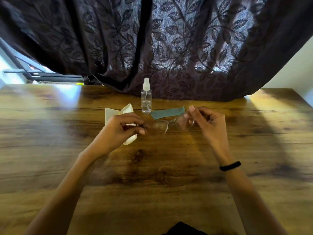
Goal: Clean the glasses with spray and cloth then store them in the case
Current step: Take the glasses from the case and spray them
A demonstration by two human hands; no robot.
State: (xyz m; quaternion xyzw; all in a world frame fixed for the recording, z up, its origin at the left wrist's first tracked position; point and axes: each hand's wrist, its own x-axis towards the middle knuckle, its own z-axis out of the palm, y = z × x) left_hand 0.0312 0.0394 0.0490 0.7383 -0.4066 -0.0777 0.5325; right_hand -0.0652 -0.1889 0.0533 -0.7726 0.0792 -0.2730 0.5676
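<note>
A pair of clear-lensed glasses [166,125] hangs blurred just above the wooden table [152,167], held between both hands. My left hand [122,127] pinches its left end, and my right hand [205,122] pinches its right end. Behind my left hand lies the cream glasses case [116,112], lid open, partly hidden by that hand. A clear spray bottle [146,97] with a white nozzle stands upright past the glasses. A teal cloth [166,112] lies flat to the bottle's right, behind the glasses.
A dark leaf-patterned curtain [169,48] hangs over the table's far edge, right behind the bottle. A black band [230,166] is on my right wrist. A window frame [25,72] shows at the far left.
</note>
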